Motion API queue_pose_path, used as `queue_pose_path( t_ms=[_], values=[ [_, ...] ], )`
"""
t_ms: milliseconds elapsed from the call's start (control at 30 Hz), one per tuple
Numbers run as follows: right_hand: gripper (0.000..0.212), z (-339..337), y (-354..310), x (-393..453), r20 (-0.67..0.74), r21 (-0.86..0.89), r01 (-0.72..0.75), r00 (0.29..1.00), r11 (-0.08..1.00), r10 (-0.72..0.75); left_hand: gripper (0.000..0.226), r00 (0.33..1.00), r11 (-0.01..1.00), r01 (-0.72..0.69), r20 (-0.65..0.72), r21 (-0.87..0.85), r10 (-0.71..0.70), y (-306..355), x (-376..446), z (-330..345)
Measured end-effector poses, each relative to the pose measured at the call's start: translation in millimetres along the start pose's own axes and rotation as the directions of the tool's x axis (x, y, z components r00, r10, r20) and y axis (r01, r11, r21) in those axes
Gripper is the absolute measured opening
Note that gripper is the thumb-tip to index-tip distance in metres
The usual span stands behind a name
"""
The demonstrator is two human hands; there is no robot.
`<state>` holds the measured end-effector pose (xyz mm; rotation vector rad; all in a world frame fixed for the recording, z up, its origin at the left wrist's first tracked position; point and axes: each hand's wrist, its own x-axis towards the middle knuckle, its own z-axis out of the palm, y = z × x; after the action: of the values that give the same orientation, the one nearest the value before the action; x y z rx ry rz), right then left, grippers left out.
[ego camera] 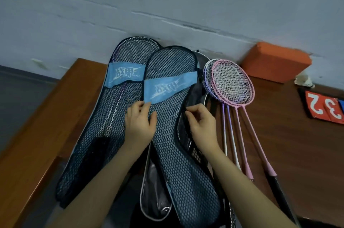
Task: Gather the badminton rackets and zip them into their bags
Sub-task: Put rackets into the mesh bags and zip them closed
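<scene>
Head view:
Desk [290, 134]: brown wood, set against a grey-blue wall.
Nearer mesh bag [178, 134]: dark netting with a light blue band, lying lengthwise at the middle of the desk, wide end toward the wall.
Farther mesh bag [111, 112]: same make, just left of the first and partly under it; a racket frame seen through the netting at the top.
Left hand [139, 123]: resting on the nearer mesh bag's left edge, fingers lightly curled over the netting just below the blue band.
Right hand [199, 123]: fingers curled in a pinch at the nearer mesh bag's right edge; too small to tell whether a zip pull sits between them.
Pink and purple rackets [232, 86]: loose bunch just right of the bags, heads toward the wall and overlapping, shafts fanned toward the near edge.
Grey bag [154, 190]: partly under the nearer mesh bag, pale piping showing.
Orange block [275, 62]: against the wall, far right.
Shuttlecock [305, 80]: white, beside the block.
Red number cards [323, 108]: at the right edge, showing 2 and 3.
</scene>
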<state>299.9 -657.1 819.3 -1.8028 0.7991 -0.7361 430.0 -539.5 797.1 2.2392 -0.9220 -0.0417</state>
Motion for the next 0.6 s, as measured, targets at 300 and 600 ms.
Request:
queue_pose_path(
  t_ms=[300, 600],
  values=[
    [0.008, 8.8, 1.6, -33.1, 0.097, -0.077, 0.022, 0.995, 0.997, -0.015, 0.049, 0.950, 0.977, 0.064, 0.313, -0.201, 0.002, 37.7, 24.9, 16.0],
    [0.009, 4.0, 7.3, -34.2, 0.109, -0.019, -0.061, 0.992, 0.998, 0.063, 0.030, 0.888, 0.911, 0.265, 0.448, -0.317, -0.102, 43.1, 39.0, 21.8]
  ],
)
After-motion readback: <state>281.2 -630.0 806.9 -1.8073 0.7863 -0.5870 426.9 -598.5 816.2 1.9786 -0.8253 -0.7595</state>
